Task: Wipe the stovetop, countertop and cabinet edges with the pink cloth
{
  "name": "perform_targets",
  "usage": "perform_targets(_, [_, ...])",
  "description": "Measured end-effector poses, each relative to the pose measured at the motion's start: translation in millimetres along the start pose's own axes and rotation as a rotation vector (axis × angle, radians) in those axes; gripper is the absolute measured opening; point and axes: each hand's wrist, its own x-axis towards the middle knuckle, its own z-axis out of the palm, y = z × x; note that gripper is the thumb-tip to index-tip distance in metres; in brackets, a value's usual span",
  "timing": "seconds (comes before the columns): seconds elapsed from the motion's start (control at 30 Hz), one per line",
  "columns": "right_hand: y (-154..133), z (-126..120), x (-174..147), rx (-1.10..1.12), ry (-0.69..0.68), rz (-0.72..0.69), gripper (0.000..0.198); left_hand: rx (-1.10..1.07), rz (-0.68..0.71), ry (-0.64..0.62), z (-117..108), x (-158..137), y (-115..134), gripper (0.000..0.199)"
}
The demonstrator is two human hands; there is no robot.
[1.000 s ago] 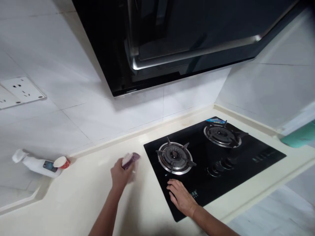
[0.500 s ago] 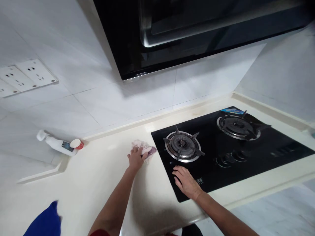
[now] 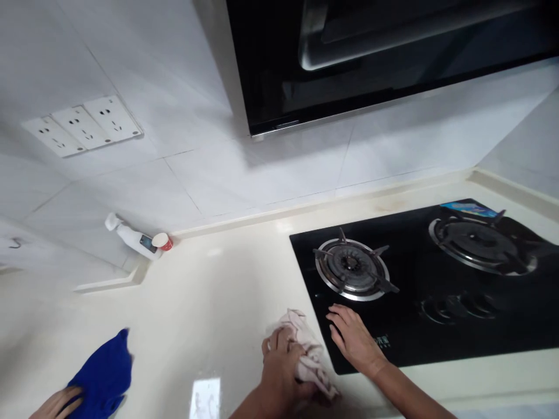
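Observation:
My left hand (image 3: pixel 282 358) is pressed over a crumpled pale pink cloth (image 3: pixel 305 343) on the counter, its fingers curled into the fabric. That cloth lies just left of the front corner of the black glass gas hob (image 3: pixel 410 326). On the hob's front left part rests my right hand (image 3: pixel 356 337), palm down, fingers loosely extended and holding nothing. Just beyond those fingertips is the left burner (image 3: pixel 351 265) with its metal pan support.
At lower left another person's hand (image 3: pixel 59 404) touches a blue cloth (image 3: pixel 105 372). A white spray bottle (image 3: pixel 135 238) and a red-and-white paper cup (image 3: pixel 162 241) stand by the wall. A black range hood (image 3: pixel 371 75) overhangs the hob. Sockets (image 3: pixel 82 127) are on the wall.
My left hand has drawn the pink cloth toward me along the hob's left edge. The view has shifted left, and another person's hand now shows on the blue cloth.

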Motion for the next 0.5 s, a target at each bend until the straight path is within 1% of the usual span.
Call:
perform_targets(0.1, [1,1,0,-0.010,-0.016,-0.015,0.024,-0.006,0.023,0.145,5,22,0,0.049])
perform_targets(0.2, [1,1,-1,-0.016,-0.022,-0.024,0.025,0.003,0.017,0.241,1,66,0,0.036])
perform_targets(0.27, [1,1,-1,-0.021,-0.013,-0.022,0.026,0.026,-0.029,0.318,-8,101,-1,0.032])
perform_targets(0.37, [2,3,-3,-0.031,-0.004,-0.012,0.025,0.078,-0.115,0.427,-31,156,-6,0.032])
perform_targets(0.43, [4,4,-4,-0.037,0.000,-0.015,0.026,0.128,-0.159,0.456,-46,190,-9,0.034])
perform_targets(0.5, [6,6,-5,-0.044,0.015,-0.040,0.027,0.183,-0.182,0.437,-59,222,-11,0.033])
